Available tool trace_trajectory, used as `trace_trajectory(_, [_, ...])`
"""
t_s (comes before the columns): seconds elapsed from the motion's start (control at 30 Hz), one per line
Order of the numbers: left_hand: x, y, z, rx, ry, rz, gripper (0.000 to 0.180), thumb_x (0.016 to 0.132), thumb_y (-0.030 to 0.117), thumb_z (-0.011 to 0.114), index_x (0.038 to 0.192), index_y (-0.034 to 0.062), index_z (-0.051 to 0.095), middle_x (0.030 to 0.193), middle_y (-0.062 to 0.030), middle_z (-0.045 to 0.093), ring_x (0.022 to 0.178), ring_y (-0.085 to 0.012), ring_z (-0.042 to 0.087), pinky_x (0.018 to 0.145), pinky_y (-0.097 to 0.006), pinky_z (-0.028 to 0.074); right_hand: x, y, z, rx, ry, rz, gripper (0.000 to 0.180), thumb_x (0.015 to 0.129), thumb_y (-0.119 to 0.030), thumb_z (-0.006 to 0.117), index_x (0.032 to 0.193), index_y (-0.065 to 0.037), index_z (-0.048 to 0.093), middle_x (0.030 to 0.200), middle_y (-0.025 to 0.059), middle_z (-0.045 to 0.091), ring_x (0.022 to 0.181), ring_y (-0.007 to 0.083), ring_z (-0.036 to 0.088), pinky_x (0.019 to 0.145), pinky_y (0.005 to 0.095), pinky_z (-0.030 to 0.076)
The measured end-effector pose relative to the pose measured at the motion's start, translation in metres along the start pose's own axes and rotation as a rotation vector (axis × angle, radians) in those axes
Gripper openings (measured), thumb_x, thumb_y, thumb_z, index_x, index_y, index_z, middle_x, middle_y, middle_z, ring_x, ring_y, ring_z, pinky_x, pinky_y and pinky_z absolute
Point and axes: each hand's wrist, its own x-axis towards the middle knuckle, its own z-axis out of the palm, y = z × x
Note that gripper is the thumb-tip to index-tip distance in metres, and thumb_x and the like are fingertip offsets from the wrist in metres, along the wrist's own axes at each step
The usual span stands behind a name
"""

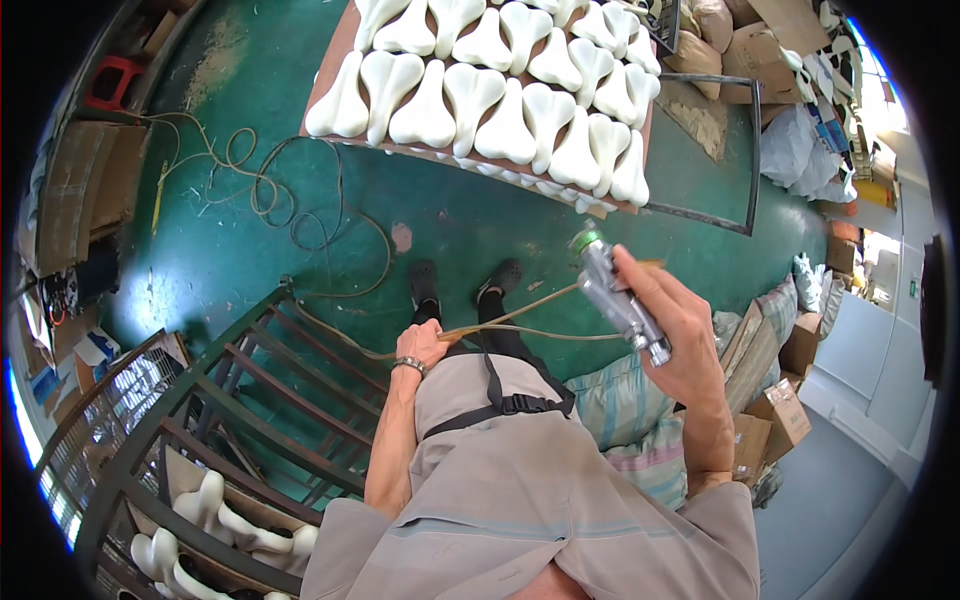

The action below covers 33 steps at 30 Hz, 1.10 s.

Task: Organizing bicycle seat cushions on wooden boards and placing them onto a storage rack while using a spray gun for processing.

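Note:
In my right hand (682,330) is a silver spray gun (618,296) with a green ring at its front end, held up in front of me with the fingers wrapped round it. My left hand (424,344) hangs low near my thigh, closed round a tan hose (545,300). Two strands of that hose run from the left hand toward the right. Beyond the gun, white saddle-shaped pieces (470,95) lie in close rows on a brown board (322,85), wide and narrow ends alternating. The gun is apart from them.
More hose (262,195) lies in loops on the green floor (200,270). A dark metal rack (235,395) stands at my left, with white pieces (205,510) below. Striped sacks (625,400) and cardboard boxes (785,412) sit at right. A metal frame (755,160) stands beyond.

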Motion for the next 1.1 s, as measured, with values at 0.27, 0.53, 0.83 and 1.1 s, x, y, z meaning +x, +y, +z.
trace_trajectory(0.27, [-0.004, 0.006, 0.01, 0.011, -0.033, 0.001, 0.05, 0.082, 0.058, 0.075, 0.089, 0.0086, 0.069, 0.086, -0.0208, 0.072, 0.087, -0.0409, 0.07, 0.075, -0.049, 0.054, -0.014, 0.015, -0.005, 0.012, 0.036, 0.094, 0.077, 0.069, 0.013, 0.066, 0.143, -0.005, 0.057, 0.107, 0.018, 0.07, 0.092, 0.0365, 0.068, 0.078, 0.039, 0.054])
trace_trajectory(0.53, [-0.001, 0.017, 0.01, 0.053, -0.055, 0.01, 0.051, 0.082, 0.058, 0.074, 0.091, 0.0087, 0.069, 0.088, -0.0219, 0.073, 0.088, -0.0415, 0.07, 0.076, -0.05, 0.054, -0.025, 0.022, -0.016, -0.051, 0.004, 0.125, 0.076, 0.069, 0.009, 0.07, 0.142, -0.007, 0.058, 0.109, 0.0164, 0.071, 0.094, 0.0358, 0.07, 0.079, 0.041, 0.056])
trace_trajectory(0.83, [0.003, 0.021, 0.015, 0.053, -0.049, 0.013, 0.05, 0.082, 0.058, 0.074, 0.09, 0.009, 0.07, 0.088, -0.0218, 0.073, 0.089, -0.0415, 0.07, 0.077, -0.05, 0.054, -0.018, 0.03, -0.016, -0.071, 0.032, 0.072, 0.075, 0.069, 0.006, 0.073, 0.142, -0.006, 0.058, 0.106, 0.015, 0.071, 0.09, 0.0347, 0.069, 0.076, 0.0413, 0.055])
trace_trajectory(1.1, [0.004, 0.027, 0.019, 0.076, -0.025, 0.025, 0.053, 0.082, 0.059, 0.076, 0.084, 0.0073, 0.067, 0.083, -0.02, 0.072, 0.084, -0.0404, 0.069, 0.072, -0.049, 0.053, -0.03, 0.033, -0.026, -0.088, 0.03, 0.034, 0.075, 0.069, 0.004, 0.074, 0.142, -0.006, 0.058, 0.105, 0.0153, 0.07, 0.088, 0.0342, 0.069, 0.073, 0.0402, 0.056])
